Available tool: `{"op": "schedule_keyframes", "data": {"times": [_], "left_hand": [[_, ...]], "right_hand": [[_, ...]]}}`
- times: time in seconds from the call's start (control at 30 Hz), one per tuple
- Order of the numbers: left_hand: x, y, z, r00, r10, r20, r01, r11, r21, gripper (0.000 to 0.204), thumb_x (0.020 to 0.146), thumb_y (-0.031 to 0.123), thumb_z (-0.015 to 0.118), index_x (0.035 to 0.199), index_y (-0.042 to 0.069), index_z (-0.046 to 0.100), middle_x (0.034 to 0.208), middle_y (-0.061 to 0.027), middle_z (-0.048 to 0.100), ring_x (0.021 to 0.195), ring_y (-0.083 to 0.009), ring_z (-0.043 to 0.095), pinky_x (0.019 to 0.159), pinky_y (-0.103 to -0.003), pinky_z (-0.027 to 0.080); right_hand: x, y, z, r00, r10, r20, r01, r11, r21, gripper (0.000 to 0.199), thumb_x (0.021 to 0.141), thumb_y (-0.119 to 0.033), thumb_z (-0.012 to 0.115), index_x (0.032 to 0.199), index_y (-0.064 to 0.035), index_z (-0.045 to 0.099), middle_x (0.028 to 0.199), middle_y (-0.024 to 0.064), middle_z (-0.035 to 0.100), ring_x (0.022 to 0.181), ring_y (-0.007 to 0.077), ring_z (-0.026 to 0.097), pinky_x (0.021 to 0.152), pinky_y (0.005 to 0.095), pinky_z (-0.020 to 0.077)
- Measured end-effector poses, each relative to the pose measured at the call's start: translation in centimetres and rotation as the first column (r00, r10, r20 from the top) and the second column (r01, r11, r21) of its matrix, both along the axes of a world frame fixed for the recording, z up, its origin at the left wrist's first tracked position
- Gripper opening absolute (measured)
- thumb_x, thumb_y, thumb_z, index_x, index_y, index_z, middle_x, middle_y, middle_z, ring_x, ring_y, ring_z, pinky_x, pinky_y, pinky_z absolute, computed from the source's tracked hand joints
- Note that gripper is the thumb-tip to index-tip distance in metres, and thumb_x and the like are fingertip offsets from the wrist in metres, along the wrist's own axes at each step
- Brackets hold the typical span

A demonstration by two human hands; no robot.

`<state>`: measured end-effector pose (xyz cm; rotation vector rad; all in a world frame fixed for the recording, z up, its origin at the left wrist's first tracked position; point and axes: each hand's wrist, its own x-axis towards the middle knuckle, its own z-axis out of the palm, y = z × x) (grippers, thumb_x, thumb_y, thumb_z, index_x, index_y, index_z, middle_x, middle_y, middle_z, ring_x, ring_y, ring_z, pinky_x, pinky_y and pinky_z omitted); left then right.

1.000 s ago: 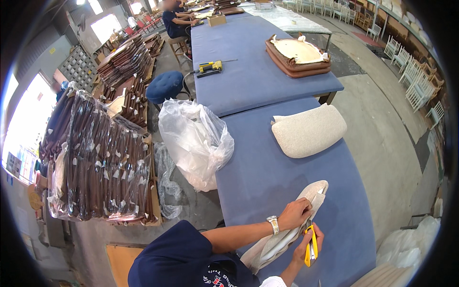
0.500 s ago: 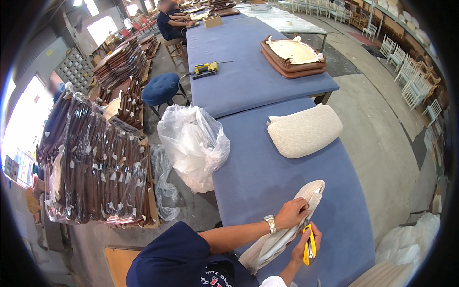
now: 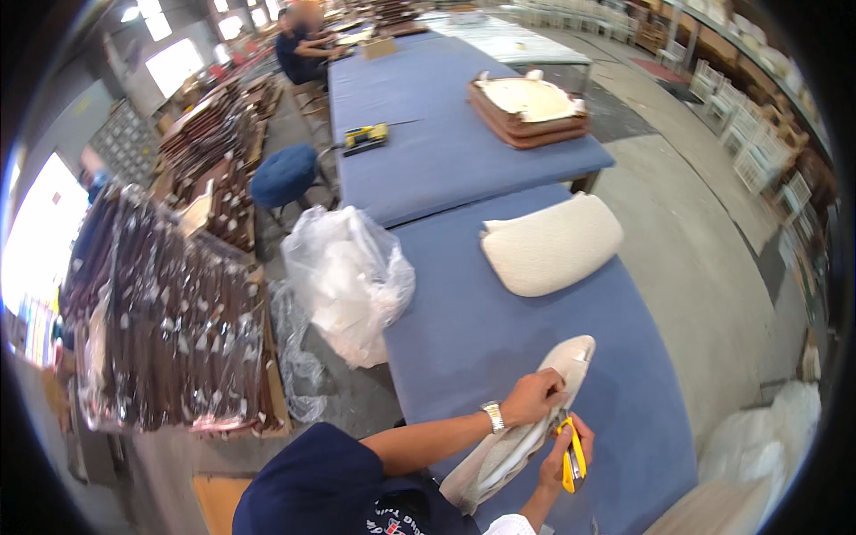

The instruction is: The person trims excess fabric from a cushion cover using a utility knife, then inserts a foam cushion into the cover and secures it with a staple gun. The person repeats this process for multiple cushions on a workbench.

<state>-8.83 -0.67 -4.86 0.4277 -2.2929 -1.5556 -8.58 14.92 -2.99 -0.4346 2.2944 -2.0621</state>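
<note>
A beige fabric-covered cushion [image 3: 567,361] is held tilted up on its edge at the near end of the table, with a strip of white showing along its open side. My left hand [image 3: 535,397] is closed on the fabric at that side, thumb and fingers pinched together. Just below it, my right hand [image 3: 555,462] grips a yellow utility knife [image 3: 572,456]. The knife lies against the palm, and my right fingertips are close to the cushion's edge. Another beige cushion [image 3: 553,246] lies flat on the blue tabletop [image 3: 464,325] farther ahead.
A clear plastic bag [image 3: 349,276] with white stuff inside leans at the table's left edge. Beyond are a yellow power tool [image 3: 366,136], stacked brown cushions [image 3: 528,125] and a blue stool [image 3: 285,176]. Plastic-wrapped brown pieces [image 3: 178,312] stand left. A person [image 3: 303,53] sits far off.
The whole view has shifted slightly, so the scene sits a little more to the left. Both hands keep nearly the same hold on the cushion and knife.
</note>
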Motion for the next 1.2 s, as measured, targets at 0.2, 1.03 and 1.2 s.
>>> {"op": "schedule_keyframes", "data": {"times": [0.2, 1.03, 1.2], "left_hand": [[1.5, -0.9, 0.0, 0.992, -0.071, 0.105, 0.07, 0.997, 0.015, 0.016, 0.089, 0.007, 0.07, 0.104, 0.003, 0.069, 0.097, -0.0122, 0.069, 0.081, -0.0235, 0.068, 0.072, -0.036, 0.054], [0.5, -1.0, -0.9, 0.999, -0.052, -0.008, 0.05, 0.984, -0.173, 0.028, 0.096, 0.021, 0.07, 0.09, -0.006, 0.061, 0.086, -0.0141, 0.065, 0.075, -0.0225, 0.059, 0.068, -0.038, 0.05], [0.7, -1.0, 0.8, 0.991, -0.066, -0.117, 0.02, 0.933, -0.358, 0.035, 0.09, 0.025, 0.077, 0.087, -0.009, 0.068, 0.084, -0.0238, 0.067, 0.075, -0.0359, 0.064, 0.069, -0.046, 0.052]], "right_hand": [[0.4, 0.2, -0.2, 0.987, -0.045, -0.155, 0.066, 0.989, 0.136, 0.024, 0.09, -0.01, 0.069, 0.113, -0.0031, 0.069, 0.105, 0.011, 0.072, 0.091, 0.0229, 0.07, 0.081, 0.0333, 0.0555], [0.6, 0.2, 0.7, 0.989, -0.019, -0.147, 0.003, 0.994, -0.109, 0.021, 0.092, -0.022, 0.066, 0.102, -0.0038, 0.06, 0.091, 0.0127, 0.065, 0.085, 0.0327, 0.063, 0.074, 0.0419, 0.0485], [0.6, 0.2, 1.1, 0.977, -0.017, -0.21, -0.003, 0.996, -0.094, 0.021, 0.093, -0.023, 0.063, 0.103, -0.0044, 0.06, 0.092, 0.0128, 0.065, 0.085, 0.0332, 0.064, 0.074, 0.0429, 0.0487]]}}
